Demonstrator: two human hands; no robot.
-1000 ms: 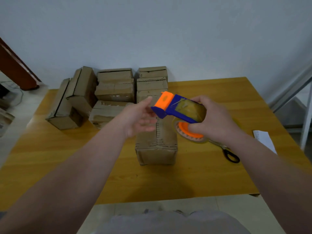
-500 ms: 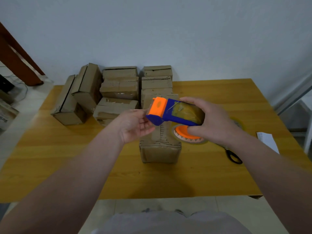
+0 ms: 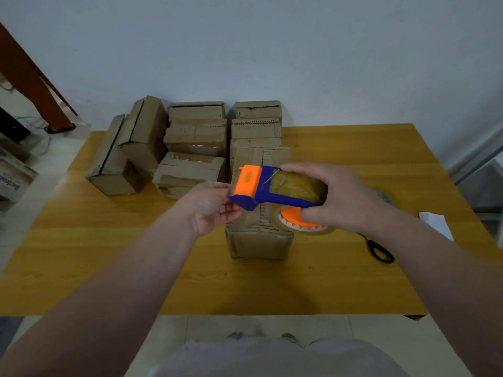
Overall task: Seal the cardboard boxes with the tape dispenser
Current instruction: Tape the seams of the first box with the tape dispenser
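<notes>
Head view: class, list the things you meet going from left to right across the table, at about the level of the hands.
leaning cardboard boxes → left hand → tape dispenser → right hand → scissors → white paper slip

Single view: head cam, wide-angle.
Pos: above near edge of table (image 3: 81, 268), approx. mid-width.
Aim: fwd + down, toward wall (image 3: 272, 50) behind table's far edge.
Coverage: table spans full frame width; far edge in upper half, near edge low in frame.
Below table's near edge: floor strip (image 3: 245, 325), wearer's torso (image 3: 272, 357).
Range: close. Forearms enter from bottom corners; left hand (image 3: 211, 206) + right hand (image 3: 343, 197) meet above table's centre.
Left of table: more floor, at frame edge.
</notes>
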